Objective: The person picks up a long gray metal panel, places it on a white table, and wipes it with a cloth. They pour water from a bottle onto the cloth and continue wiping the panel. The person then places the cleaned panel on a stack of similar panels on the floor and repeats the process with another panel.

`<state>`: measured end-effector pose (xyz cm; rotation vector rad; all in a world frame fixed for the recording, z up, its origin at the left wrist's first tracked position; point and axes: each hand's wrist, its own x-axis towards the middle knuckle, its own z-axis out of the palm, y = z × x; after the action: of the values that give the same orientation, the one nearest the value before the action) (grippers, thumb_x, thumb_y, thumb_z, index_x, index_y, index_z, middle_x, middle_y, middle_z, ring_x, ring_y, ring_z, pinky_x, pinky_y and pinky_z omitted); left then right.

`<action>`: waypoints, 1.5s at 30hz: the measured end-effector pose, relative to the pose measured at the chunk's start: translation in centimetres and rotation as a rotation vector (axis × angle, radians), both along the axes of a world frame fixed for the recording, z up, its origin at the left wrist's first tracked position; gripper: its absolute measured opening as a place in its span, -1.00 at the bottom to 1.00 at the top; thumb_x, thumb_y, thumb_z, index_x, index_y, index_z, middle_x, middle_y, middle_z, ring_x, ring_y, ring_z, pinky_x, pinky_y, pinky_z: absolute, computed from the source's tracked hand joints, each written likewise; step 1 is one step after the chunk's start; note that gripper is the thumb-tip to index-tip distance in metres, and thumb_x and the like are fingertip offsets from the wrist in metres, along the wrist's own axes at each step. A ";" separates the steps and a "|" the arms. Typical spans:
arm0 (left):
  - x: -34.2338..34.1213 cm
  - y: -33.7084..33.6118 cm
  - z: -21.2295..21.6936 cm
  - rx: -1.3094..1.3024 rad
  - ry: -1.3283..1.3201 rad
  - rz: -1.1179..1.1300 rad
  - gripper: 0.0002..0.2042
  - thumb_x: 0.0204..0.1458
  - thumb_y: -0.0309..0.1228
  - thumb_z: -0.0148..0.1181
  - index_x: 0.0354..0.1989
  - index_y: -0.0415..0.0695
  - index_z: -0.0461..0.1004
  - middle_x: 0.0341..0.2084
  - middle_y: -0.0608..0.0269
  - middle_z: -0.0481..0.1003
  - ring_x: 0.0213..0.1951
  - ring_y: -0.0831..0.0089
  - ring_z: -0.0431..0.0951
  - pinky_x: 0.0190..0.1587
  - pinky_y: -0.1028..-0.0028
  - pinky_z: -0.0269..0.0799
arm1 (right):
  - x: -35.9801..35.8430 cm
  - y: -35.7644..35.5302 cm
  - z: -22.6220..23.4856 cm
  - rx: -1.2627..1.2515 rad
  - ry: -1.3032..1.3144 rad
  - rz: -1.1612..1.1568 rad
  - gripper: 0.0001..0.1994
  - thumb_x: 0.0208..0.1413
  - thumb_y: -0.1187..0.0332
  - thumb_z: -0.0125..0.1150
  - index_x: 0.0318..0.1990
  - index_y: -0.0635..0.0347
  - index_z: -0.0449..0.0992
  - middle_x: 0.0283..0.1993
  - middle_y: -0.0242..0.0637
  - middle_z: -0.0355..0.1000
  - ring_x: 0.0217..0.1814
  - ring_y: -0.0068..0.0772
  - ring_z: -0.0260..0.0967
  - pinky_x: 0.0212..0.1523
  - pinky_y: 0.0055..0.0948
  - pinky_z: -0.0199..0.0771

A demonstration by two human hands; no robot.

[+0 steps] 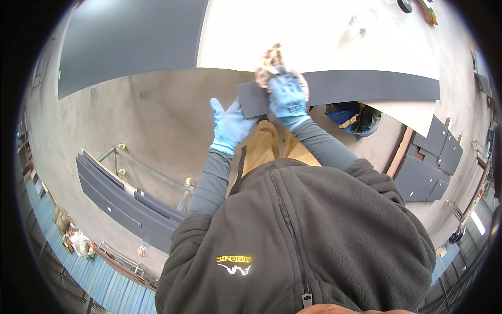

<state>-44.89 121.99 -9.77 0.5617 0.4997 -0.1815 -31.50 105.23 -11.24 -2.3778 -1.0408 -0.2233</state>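
Note:
A long dark grey panel strip (366, 86) lies along the near edge of a white tabletop (319, 36), its left end reaching out past my right hand. My right hand (288, 99), in a light blue glove, is closed on a crumpled beige patterned rag (273, 65) and presses it over the strip; the rag is a little blurred. At the strip's left end, my left hand (230, 125), gloved the same way, touches the edge. Its thumb stands out away from the strip, and the other fingertips are partly hidden by the strip's end.
A large dark grey panel (130, 36) covers the table's left part. Stacked strips (125, 204) rest beside a wheeled metal frame (151, 172) at lower left. Right of my legs are an open bag (355, 118) and stacked grey panels (426, 167). An orange-handled tool (429, 13) lies far right.

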 end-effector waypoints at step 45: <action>-1.5 1.2 -1.4 0.197 0.212 0.081 -0.10 0.31 0.42 -0.21 0.59 -0.04 0.13 0.54 0.08 0.18 0.54 0.09 0.14 0.55 -0.12 -0.16 | 9.5 -20.5 5.3 0.428 0.329 -0.770 -0.70 0.38 0.47 0.08 0.21 0.20 0.54 -0.01 -0.11 0.61 -0.11 -0.23 0.59 -0.05 -0.30 0.66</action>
<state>-46.37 123.23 -11.20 0.7171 0.7503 -0.1155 -22.02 84.69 -5.90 -2.1923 0.1047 -0.2770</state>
